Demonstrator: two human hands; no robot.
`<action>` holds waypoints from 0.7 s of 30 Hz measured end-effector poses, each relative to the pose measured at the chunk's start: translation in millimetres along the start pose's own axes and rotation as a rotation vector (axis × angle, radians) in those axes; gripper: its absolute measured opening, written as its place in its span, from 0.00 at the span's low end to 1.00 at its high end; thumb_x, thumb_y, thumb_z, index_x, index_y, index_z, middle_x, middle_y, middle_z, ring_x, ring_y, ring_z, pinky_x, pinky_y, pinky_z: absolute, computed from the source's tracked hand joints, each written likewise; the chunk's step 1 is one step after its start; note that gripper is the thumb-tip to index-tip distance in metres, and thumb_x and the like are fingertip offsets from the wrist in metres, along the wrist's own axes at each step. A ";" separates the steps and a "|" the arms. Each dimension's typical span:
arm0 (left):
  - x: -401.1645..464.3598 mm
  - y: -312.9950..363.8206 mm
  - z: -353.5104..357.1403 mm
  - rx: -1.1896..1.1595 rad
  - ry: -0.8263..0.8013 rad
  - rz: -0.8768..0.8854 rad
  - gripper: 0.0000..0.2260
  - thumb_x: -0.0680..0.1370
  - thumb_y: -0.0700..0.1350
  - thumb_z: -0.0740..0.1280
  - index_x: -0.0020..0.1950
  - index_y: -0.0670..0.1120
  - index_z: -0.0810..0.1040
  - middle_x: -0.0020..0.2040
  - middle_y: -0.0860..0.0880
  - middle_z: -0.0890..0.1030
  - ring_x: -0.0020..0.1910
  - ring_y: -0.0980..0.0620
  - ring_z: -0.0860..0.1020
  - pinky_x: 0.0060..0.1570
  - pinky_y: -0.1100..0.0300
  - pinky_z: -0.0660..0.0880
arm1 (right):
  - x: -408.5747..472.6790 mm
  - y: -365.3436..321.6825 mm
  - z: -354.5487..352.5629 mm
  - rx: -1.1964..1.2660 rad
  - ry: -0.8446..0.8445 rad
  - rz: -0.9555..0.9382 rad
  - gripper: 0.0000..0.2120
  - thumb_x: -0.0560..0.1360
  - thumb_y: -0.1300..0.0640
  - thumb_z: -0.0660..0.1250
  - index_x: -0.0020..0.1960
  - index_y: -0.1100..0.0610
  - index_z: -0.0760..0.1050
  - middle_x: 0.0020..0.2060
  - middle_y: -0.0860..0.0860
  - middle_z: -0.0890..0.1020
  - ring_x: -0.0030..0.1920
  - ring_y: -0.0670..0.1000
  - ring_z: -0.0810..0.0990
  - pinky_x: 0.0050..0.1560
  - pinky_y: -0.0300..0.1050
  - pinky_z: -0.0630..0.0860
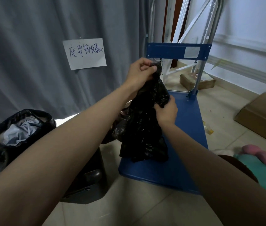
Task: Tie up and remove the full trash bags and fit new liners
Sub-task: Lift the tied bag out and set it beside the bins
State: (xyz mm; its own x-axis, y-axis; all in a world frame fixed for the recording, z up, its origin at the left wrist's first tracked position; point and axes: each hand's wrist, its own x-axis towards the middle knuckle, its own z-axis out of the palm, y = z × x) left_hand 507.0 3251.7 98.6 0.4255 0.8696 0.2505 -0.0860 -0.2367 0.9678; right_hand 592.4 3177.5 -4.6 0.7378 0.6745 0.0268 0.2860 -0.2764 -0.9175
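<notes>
1. The left hand (139, 70) pinches the top of a black bag (145, 121), its fingers and thumb curled tight on the gathered plastic, above the blue cart (189, 128).
2. The right hand (166, 111) grips a fold of the same bag lower down, on the cart side, fingers clamped on the film.
3. The bag hangs limp and crumpled between the two hands, over the near part of the cart deck. It looks slack and light, so I judge it to be a fresh liner being shaken open, though it may instead be a bag whose neck is being gathered; I cannot tell for sure.
4. Left of the cart stands a dark bin (86, 180), mostly hidden behind the left forearm. Whether it has a liner in it cannot be seen.
5. Further left of the cart a second bin bag (19, 128) sits open, with pale crumpled waste inside and its rim unknotted. That one appears not yet tied.
6. A paper sign (85, 53) hangs on the curtain, left of the cart handle.
7. My reading: the task is in its early or middle part. No tied bag shows anywhere. Left to do are opening this bag, fitting it, and tying and removing the full one.
</notes>
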 end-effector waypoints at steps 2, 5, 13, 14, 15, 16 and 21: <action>-2.0 0.5 -4.2 0.014 0.019 0.001 0.07 0.78 0.33 0.66 0.44 0.43 0.73 0.29 0.55 0.77 0.31 0.59 0.77 0.35 0.66 0.75 | 5.5 -7.8 0.9 0.040 0.104 0.004 0.04 0.77 0.59 0.66 0.51 0.58 0.75 0.48 0.56 0.79 0.44 0.53 0.77 0.43 0.45 0.70; -6.0 -14.0 -15.7 0.106 0.111 -0.046 0.07 0.77 0.34 0.66 0.42 0.44 0.73 0.33 0.52 0.77 0.31 0.60 0.76 0.33 0.67 0.73 | 8.8 -18.4 -2.2 0.193 0.236 -0.031 0.03 0.78 0.62 0.65 0.52 0.59 0.74 0.51 0.53 0.73 0.38 0.43 0.70 0.40 0.32 0.65; -13.1 -24.3 -37.4 -0.097 0.261 -0.193 0.02 0.81 0.42 0.58 0.49 0.44 0.67 0.50 0.41 0.79 0.44 0.40 0.84 0.41 0.52 0.76 | 3.2 -58.6 -15.3 0.431 0.371 -0.368 0.06 0.76 0.68 0.59 0.48 0.59 0.65 0.46 0.53 0.75 0.46 0.49 0.73 0.48 0.36 0.70; -12.6 -22.1 -38.8 -0.093 0.254 -0.177 0.02 0.81 0.42 0.57 0.51 0.44 0.67 0.52 0.41 0.80 0.44 0.41 0.84 0.44 0.50 0.78 | 2.0 -65.8 -17.9 0.448 0.374 -0.402 0.06 0.76 0.68 0.58 0.48 0.59 0.65 0.46 0.52 0.75 0.46 0.48 0.74 0.49 0.36 0.71; -12.9 -20.4 -40.1 -0.044 0.238 -0.154 0.04 0.81 0.41 0.57 0.55 0.45 0.67 0.53 0.41 0.80 0.44 0.41 0.84 0.47 0.48 0.79 | 1.1 -72.5 -19.7 0.459 0.376 -0.438 0.06 0.76 0.68 0.58 0.48 0.59 0.65 0.45 0.51 0.76 0.46 0.46 0.74 0.49 0.35 0.72; -13.8 -20.0 -41.5 0.038 0.216 -0.124 0.09 0.80 0.38 0.57 0.59 0.46 0.68 0.53 0.43 0.80 0.45 0.40 0.84 0.48 0.46 0.80 | 0.3 -78.7 -20.8 0.463 0.369 -0.469 0.06 0.75 0.68 0.58 0.48 0.59 0.65 0.44 0.50 0.76 0.44 0.44 0.74 0.49 0.36 0.72; -25.7 -12.8 -49.6 0.288 0.100 -0.012 0.37 0.71 0.34 0.72 0.75 0.52 0.62 0.65 0.48 0.70 0.54 0.49 0.78 0.49 0.50 0.80 | -10.5 -99.5 -15.2 0.344 0.122 -0.499 0.05 0.77 0.66 0.62 0.47 0.58 0.69 0.39 0.45 0.74 0.39 0.38 0.73 0.41 0.25 0.68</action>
State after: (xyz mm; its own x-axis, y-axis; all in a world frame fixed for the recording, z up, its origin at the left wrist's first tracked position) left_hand 452.5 3253.9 81.1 0.3330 0.9080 0.2540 0.1837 -0.3267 0.9271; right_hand 565.6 3187.5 92.5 0.6365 0.5766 0.5121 0.4160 0.3024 -0.8576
